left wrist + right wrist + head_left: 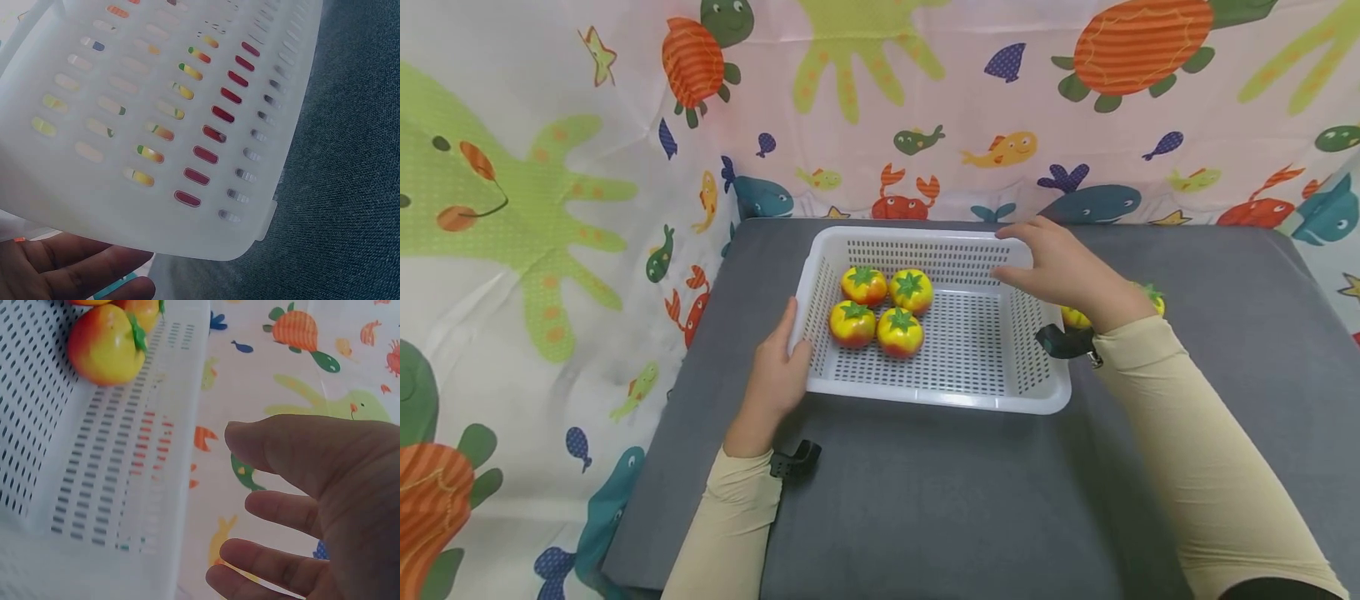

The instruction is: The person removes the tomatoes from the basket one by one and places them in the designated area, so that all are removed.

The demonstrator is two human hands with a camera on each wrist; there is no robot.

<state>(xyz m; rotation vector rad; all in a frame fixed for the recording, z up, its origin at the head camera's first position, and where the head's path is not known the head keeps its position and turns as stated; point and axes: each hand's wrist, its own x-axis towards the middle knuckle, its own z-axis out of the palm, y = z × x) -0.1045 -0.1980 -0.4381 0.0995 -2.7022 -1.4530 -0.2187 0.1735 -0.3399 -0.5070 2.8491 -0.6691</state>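
four red-and-yellow fruits [900, 332] with green leafy tops: grouped two by two in the left half of a white slotted basket [936, 399], bare floor showing to their right. basket sits on the grey bench [925, 500].

my left grip [777, 377]: grasping the basket at its left side, thumb at the rim, fingers along the outer wall.

my right grip [1063, 267]: released, nothing in it, thumb and fingers parted, near the basket's far right corner; contact with the rim i cannot tell.

more yellow fruit [1074, 317] lies right of the basket, mostly hidden behind my right wrist; count unclear.

dark straps [1065, 342] on both wrists, beige sleeves [1195, 433] above them. behind the bench and to its left, a curtain [850, 150] printed with sea animals.
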